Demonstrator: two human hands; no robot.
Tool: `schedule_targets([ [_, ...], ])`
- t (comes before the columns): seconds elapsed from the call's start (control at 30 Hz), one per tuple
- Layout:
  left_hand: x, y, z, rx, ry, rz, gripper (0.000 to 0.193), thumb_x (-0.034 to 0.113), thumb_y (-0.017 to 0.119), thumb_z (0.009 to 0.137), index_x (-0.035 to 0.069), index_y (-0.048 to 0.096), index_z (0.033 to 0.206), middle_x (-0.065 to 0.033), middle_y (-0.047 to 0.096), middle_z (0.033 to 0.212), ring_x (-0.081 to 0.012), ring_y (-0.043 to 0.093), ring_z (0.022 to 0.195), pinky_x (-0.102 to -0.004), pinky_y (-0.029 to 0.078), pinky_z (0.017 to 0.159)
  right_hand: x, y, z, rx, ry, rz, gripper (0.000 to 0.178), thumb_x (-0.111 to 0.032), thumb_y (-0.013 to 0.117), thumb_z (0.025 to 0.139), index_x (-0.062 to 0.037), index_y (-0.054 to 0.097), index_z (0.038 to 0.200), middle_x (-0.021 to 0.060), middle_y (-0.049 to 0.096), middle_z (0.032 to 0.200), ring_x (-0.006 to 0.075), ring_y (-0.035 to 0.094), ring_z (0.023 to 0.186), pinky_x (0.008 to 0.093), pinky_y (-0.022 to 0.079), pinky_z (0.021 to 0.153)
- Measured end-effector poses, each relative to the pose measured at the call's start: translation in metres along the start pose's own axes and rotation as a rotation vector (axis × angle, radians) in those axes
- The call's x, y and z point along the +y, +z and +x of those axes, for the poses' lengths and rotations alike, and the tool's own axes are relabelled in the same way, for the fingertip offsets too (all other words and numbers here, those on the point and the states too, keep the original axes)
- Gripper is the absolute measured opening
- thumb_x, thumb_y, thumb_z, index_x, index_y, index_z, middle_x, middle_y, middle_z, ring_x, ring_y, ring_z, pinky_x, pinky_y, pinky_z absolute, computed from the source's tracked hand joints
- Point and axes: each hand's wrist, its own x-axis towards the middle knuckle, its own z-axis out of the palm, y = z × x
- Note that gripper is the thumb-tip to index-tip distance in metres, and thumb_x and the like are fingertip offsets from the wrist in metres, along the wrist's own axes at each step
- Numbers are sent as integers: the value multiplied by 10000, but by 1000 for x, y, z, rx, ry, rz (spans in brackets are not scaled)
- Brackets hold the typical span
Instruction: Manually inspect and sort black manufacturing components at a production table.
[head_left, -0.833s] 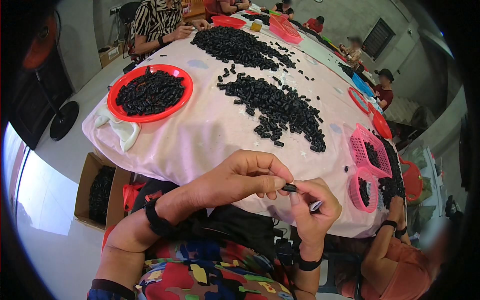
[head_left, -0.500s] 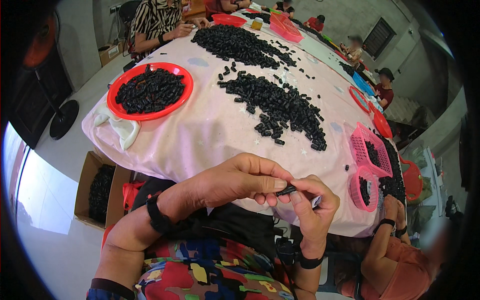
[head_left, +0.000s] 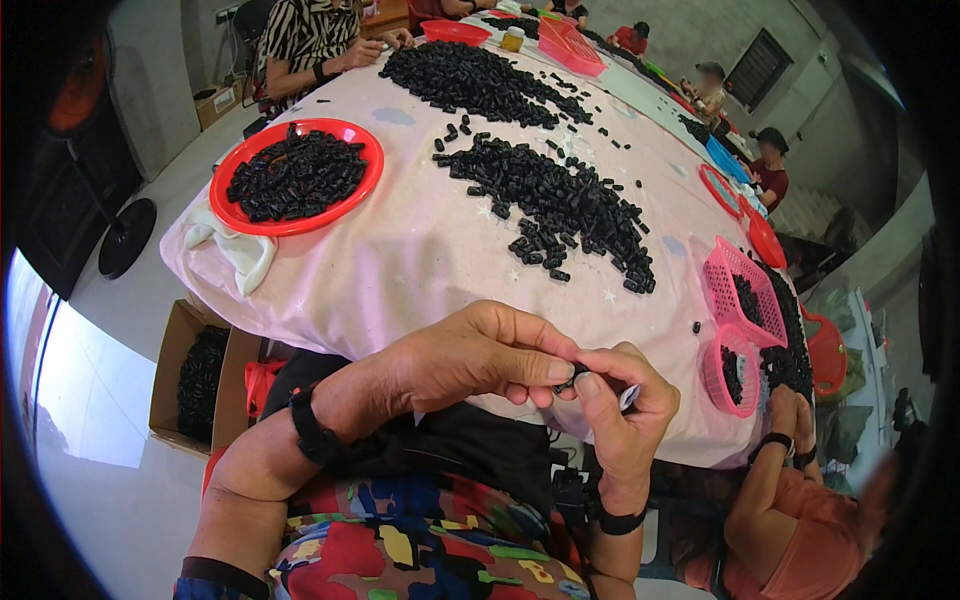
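Close above the table's near edge, my left hand (head_left: 480,355) and my right hand (head_left: 635,400) meet fingertip to fingertip. Between them they pinch a small black plastic piece (head_left: 571,379), mostly covered by the thumbs and fingers. A pale, shiny sliver of something (head_left: 629,397) shows between the fingers of my right hand; its kind is not clear. Beyond my hands lies a loose pile of small black cylindrical pieces (head_left: 560,205). To the left, a red round tray (head_left: 375,185) holds a heap of longer black pieces (head_left: 295,178).
A second black pile (head_left: 470,85) lies farther back. Pink baskets (head_left: 716,270) stand at the right beside a co-worker's hands (head_left: 790,415). A white cloth (head_left: 235,255) hangs over the left table edge, near a cardboard box (head_left: 168,400) of black pieces. Other people sit around the table.
The black piece has turned between my fingertips and shows less of its length. Both hands stay in nearly the same place. The view has shifted slightly.
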Motion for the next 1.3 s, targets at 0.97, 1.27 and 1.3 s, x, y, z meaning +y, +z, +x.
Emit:
schedule_targets([
  [0.97, -5, -4, 4, -36, -22, -143, 273, 160, 655, 880, 20, 620, 1111, -40, 665, 940, -74, 593, 766, -199, 462, 664, -1, 5, -3, 13, 56, -497, 484, -439, 820, 651, -18, 594, 721, 78, 614, 638, 172, 582, 506, 266, 425, 455],
  [1.27, -6, -6, 4, -26, -37, -147, 268, 91, 624, 882, -12, 590, 1128, -82, 636, 1042, -144, 620, 928, -270, 496, 837, 1, 5, -2, 15, -53, -592, 564, -536, 775, 680, -9, 591, 764, 38, 563, 591, 82, 494, 503, 234, 378, 447],
  [1.3, -6, -5, 4, -28, -41, -149, 268, 90, 621, 884, -14, 589, 1128, -83, 635, 1041, -143, 620, 928, -269, 495, 834, 0, 5, -1, 10, -50, -606, 573, -547, 771, 676, -10, 587, 759, 38, 554, 586, 87, 488, 499, 236, 377, 449],
])
